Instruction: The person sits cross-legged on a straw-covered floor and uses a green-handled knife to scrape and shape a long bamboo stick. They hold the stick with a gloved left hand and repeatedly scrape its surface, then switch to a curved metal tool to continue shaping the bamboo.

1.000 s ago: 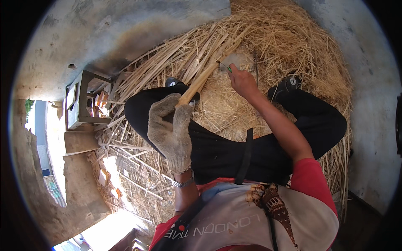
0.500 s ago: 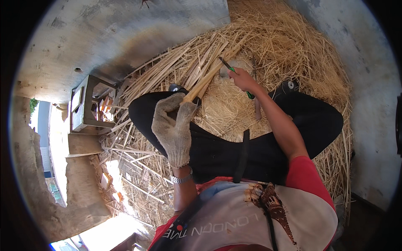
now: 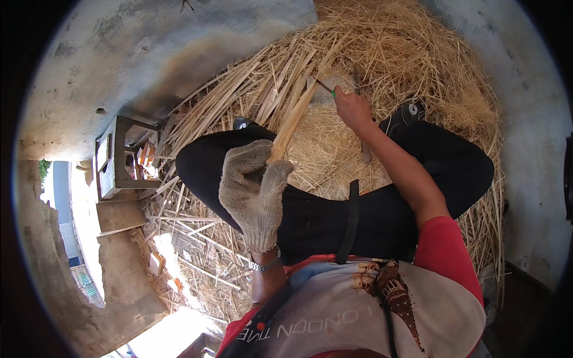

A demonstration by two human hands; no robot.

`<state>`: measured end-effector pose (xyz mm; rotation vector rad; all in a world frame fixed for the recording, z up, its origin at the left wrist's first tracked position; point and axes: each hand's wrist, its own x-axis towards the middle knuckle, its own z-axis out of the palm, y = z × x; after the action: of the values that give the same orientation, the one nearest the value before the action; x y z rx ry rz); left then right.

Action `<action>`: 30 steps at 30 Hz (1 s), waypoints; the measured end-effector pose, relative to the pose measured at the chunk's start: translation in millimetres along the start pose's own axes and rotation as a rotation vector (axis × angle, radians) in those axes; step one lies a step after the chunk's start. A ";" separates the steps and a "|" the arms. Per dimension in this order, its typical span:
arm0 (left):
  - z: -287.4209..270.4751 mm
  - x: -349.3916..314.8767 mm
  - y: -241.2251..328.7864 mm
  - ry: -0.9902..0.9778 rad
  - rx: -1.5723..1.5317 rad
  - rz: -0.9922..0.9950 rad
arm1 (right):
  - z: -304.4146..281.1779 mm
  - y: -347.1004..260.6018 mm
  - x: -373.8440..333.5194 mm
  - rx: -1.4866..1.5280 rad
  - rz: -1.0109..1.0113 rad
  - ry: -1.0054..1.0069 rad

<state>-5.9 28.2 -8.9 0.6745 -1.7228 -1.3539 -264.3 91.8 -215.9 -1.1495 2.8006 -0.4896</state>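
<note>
Now the gloved left hand (image 3: pixel 255 194) sits lower and nearer the lap than it did a second ago, its fingers (image 3: pixel 242 173) wrapped tight round the near end of a pale split bamboo strip (image 3: pixel 295 116), which slants up and away from the body toward the heap of straw. A second ago that strip ran at a flatter angle and the glove stood higher, close to the knee; since then the glove has drawn back while the strip has swung steeper, so its far end now points among the other long strips (image 3: pixel 256 89) fanned out across the floor. The bare right hand (image 3: pixel 352 109) has gone the other way, reaching further out over the straw pile (image 3: pixel 430 65), and its fingers are closed round a small green-handled tool (image 3: pixel 327 89) whose thin dark tip meets the strip near its upper part; whether the tip bites into the wood is too small to tell. Judging by this spreading of the two hands, the tool seems to be working along the strip's length. Black trousers (image 3: pixel 370 209) cover the crossed legs, a dark shoe (image 3: pixel 406 113) rests just beside the right wrist, and a small wooden stool (image 3: pixel 122 158) stands well apart to the left on the concrete floor (image 3: pixel 119 65).
</note>
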 end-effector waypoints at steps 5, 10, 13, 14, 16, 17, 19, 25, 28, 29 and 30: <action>-10.6 20.0 -0.7 -0.028 0.064 -0.003 | 12.8 18.2 30.9 0.565 0.020 -0.187; -11.8 26.1 -7.5 0.012 -0.064 0.002 | 13.0 7.7 0.9 1.338 0.280 -0.612; -4.2 36.4 -4.0 0.037 -0.086 -0.007 | 77.8 22.7 -33.2 1.172 0.350 -0.594; -2.2 39.6 -0.9 0.042 -0.112 -0.022 | 101.6 29.3 -39.5 0.969 0.369 -0.617; 4.9 47.0 1.9 0.040 -0.108 0.012 | 150.9 62.1 -48.2 0.529 0.244 -0.646; 7.6 50.5 2.1 0.044 -0.095 0.027 | 165.0 73.1 -53.4 0.310 0.179 -0.659; 5.9 55.2 2.0 0.076 -0.074 0.039 | 171.5 64.4 -82.2 0.046 0.228 -0.433; 16.1 81.2 7.5 0.133 -0.043 0.159 | 128.6 93.8 -76.2 0.172 0.534 -0.630; 27.2 105.2 17.1 0.096 0.042 0.248 | 139.3 112.1 -77.7 0.175 0.499 -0.660; 32.5 109.2 25.5 0.080 0.096 0.217 | 148.0 112.1 -78.7 0.200 0.511 -0.628; 35.8 113.9 29.2 0.061 0.101 0.255 | 151.5 110.2 -79.7 0.221 0.522 -0.593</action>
<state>-93.1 -37.5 47.6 0.5251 -1.7706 -1.0667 -252.7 181.1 -398.5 -0.3930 2.3103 -0.3235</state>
